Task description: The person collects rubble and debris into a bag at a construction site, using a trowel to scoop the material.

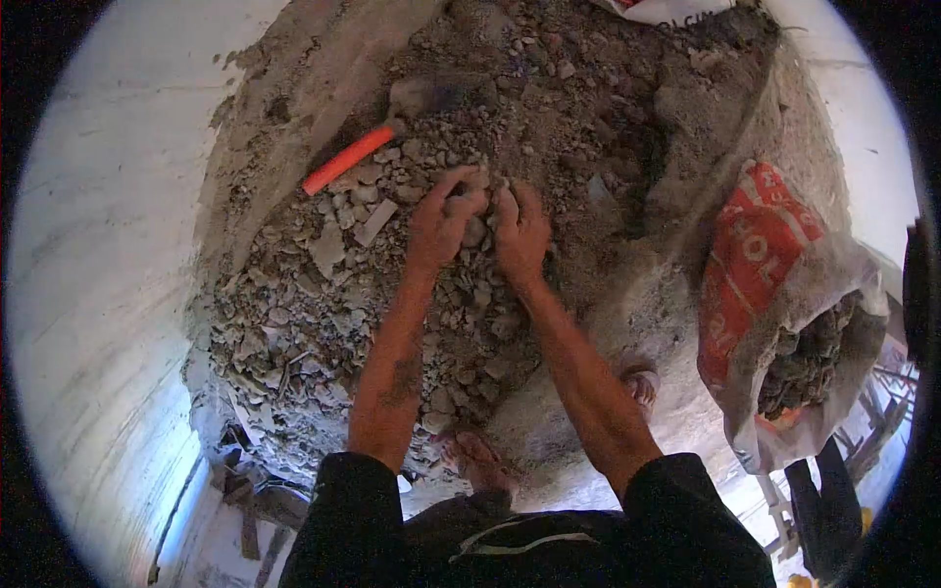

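The rubble heap (294,323) fills the floor, with an open sack (774,294) at its right. Both forearms reach forward, palms down. The left hand (439,223) curls its grip round a grey stone (476,208) mid-heap, its long axis hidden. The right hand (520,233) curls beside it; I cannot tell whether its grip holds anything. An orange handle (348,160) slants up-right.

a pale wall (98,274) stands left of the dusty floor (681,421).

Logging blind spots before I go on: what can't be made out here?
Head view only:
1. Fingertips of left hand and right hand sunk in rubble, grip unclear.
2. Far end of orange handle lost among rubble.
3. Lettering on red-printed sack creased, unreadable.
4. Top edge cuts off white bag.
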Motion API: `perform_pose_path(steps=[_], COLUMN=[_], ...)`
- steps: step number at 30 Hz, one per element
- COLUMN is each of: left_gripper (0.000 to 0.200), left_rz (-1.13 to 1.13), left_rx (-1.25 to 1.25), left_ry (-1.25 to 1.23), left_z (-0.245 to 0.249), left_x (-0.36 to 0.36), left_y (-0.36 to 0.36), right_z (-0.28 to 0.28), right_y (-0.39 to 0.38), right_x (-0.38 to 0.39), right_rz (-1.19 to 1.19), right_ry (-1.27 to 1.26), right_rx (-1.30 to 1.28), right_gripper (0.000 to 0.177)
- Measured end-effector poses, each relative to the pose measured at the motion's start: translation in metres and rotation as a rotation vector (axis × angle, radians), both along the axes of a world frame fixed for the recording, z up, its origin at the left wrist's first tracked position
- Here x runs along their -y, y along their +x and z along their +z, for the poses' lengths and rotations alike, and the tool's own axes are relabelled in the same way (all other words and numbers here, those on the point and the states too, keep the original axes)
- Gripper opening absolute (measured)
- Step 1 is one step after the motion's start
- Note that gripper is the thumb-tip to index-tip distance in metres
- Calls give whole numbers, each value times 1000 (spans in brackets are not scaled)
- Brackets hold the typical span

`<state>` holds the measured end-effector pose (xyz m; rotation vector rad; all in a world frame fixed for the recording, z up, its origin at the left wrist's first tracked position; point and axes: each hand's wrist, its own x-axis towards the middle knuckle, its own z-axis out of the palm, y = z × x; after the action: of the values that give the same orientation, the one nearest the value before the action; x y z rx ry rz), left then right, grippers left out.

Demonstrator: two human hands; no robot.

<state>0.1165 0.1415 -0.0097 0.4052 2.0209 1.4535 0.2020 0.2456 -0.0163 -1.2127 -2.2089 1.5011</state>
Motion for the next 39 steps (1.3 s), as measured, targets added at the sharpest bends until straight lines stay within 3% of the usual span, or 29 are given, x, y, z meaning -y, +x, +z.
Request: perform_pose_path(steps=[2, 4, 6, 8, 9, 11, 12, 14, 16, 17, 20, 21, 23, 24, 25, 27, 28, 30, 32, 34, 35, 37, 39], left_gripper=[45, 46, 46, 50, 50, 55, 55, 58, 55, 53, 45, 42, 37, 35, 33, 33, 32, 30, 28, 27, 27, 27, 25], left_rz=[105, 202, 283, 504, 485, 625, 610, 664, 704, 741, 609, 419, 228, 231, 130, 25, -20, -108, -197, -359, -352, -515, -403], left_rx=[230, 318, 407, 765, 752, 731, 717, 836, 800, 771, 632, 467, 502, 680, -35, -757, -434, 242, 379, -97, -89, -662, -716], left_ry=[109, 156, 215, 414, 430, 168, 180, 440, 421, 409, 529, 545, 620, 675, 588, 461, 667, 1012, 838, 732, 725, 565, 608], left_z=[12, 16, 13, -4, -2, 6, 12, 21, 57, 78, 124, 147, 218, 251, 266, 294, 307, 329, 344, 313, 292, 257, 260], left_x=[2, 5, 7, 20, 23, 24, 22, 20, 11, 2, -18, -27, -58, -76, -94, -137, -165, -214, -257, -292, -299, -302, -275], left_y=[0, 15, 31, 40, 44, 45, 47, 60, 71, 75, 78, 81, 91, 93, 102, 125, 139, 163, 180, 186, 187, 180, 170], right_z=[-2, 9, -12, -9, 5, 22, 29, 39, 64, 76, 127, 157, 212, 248, 285, 334, 351, 365, 371, 367, 357, 343, 332], right_y=[-1, 0, 17, 24, 26, 22, 23, 30, 35, 37, 50, 53, 70, 80, 88, 111, 126, 154, 187, 214, 230, 253, 265], right_x=[5, 10, 12, 12, 18, 24, 29, 31, 31, 27, 6, -6, -38, -53, -68, -97, -115, -155, -203, -235, -246, -260, -248], right_rz=[-33, -149, -112, -62, -93, -114, -165, -221, -374, -379, -335, -384, -330, -387, -429, -533, -553, -637, -584, -477, -446, -382, -273], right_ry=[-63, -209, -309, -401, -468, -518, -532, -544, -783, -775, -456, -418, -209, -235, -266, -64, 58, -30, 241, 406, 427, 557, 852], right_rx=[-29, -136, -137, -156, -210, -304, -347, -392, -507, -522, -531, -575, -650, -671, -710, -726, -757, -1022, -620, -226, -128, 60, 229], right_gripper=[44, 42, 47, 52, 50, 49, 47, 46, 37, 37, 44, 43, 40, 37, 34, 31, 29, 31, 33, 35, 34, 33, 35])
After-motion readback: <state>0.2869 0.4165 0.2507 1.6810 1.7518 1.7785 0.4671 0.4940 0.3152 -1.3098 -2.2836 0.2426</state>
